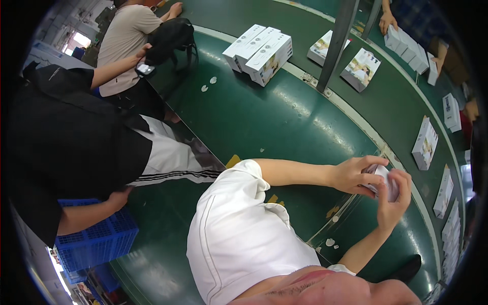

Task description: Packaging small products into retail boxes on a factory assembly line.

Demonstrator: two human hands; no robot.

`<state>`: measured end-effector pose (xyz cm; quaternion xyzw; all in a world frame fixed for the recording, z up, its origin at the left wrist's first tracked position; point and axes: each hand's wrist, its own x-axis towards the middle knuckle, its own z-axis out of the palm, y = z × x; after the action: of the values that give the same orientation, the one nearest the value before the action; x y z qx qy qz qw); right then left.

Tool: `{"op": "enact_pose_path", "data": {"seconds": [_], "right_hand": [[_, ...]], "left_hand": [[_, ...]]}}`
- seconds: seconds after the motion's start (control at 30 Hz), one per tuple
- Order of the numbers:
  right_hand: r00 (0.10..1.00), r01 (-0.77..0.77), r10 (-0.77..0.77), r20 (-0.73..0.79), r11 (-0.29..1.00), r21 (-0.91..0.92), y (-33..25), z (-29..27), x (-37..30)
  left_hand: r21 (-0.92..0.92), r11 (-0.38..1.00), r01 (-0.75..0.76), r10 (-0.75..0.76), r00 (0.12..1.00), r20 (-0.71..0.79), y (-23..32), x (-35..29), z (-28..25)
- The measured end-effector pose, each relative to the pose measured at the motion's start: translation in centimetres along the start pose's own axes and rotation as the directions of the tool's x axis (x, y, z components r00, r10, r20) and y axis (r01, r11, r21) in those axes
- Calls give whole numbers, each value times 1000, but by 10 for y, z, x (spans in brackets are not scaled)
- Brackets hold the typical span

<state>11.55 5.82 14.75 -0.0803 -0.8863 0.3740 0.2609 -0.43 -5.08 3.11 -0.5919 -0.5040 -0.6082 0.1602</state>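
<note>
My left hand [353,176] and my right hand [394,198] come together above the green work surface, near its pale curved edge. Between them is a small whitish object [386,184] with a darker side. Fingers of both hands curl round it and cover much of it, so its kind is unclear. Small white round stickers or scraps [330,242] lie on the green surface [305,134] close to my right forearm.
Three white boxes [267,53] stand together on the surface at the far side. Beyond the edge, a curved green belt carries picture-printed boxes [361,69]. A metal post [338,46] rises beside it. Left, a person in black [76,137] stands near a blue crate [99,236].
</note>
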Motion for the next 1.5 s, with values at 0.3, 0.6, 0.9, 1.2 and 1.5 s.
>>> {"op": "enact_pose_path", "data": {"seconds": [0.3,0.6,0.9,1.2,1.5], "right_hand": [[992,-60,53,116,996,58,-8,-5,9],[989,139,-132,64,982,-131,-4,5,1],[973,201,-186,-136,974,101,13,15,-1],[911,-26,156,-383,946,323,117,53,-4],[922,-212,306,-237,912,352,152,90,-20]], "left_hand": [[-50,984,-169,166,984,-60,-4,14,-13],[27,997,-71,73,995,-73,3,-4,-9],[55,864,500,-488,807,333,17,-23,-64],[834,336,437,-416,864,-285,-8,-35,-217],[963,101,248,-491,855,-169,-63,-30,-233]]}}
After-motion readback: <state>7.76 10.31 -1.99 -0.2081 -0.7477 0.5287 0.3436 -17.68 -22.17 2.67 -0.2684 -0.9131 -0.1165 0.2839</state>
